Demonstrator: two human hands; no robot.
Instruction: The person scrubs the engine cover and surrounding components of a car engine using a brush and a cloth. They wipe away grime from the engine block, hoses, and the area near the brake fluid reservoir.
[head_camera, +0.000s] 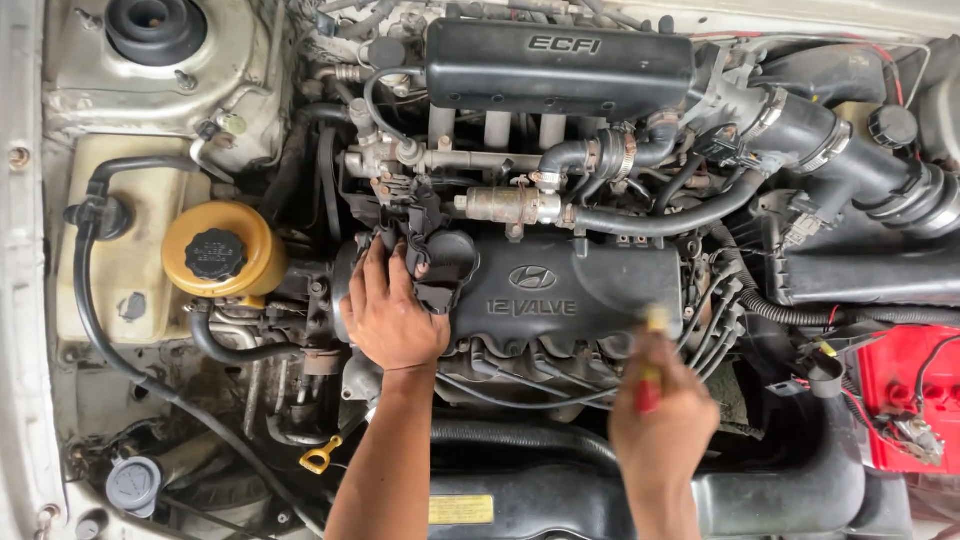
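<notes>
I look down into a car's engine bay. My left hand (390, 310) rests flat on the left end of the black valve cover (580, 285), fingers spread against a black bracket and connector there. My right hand (662, 415) is closed around a screwdriver (652, 365) with a red and yellow handle, held upright over the front edge of the valve cover near the spark plug leads (715, 320). The screwdriver's tip is hidden or blurred.
A black intake cover (560, 60) lies at the back. A yellow fluid reservoir with a black cap (215, 255) stands left. A yellow dipstick loop (318, 460) sits near my left forearm. A red battery (905, 400) is at right, a large black air hose (850, 150) above it.
</notes>
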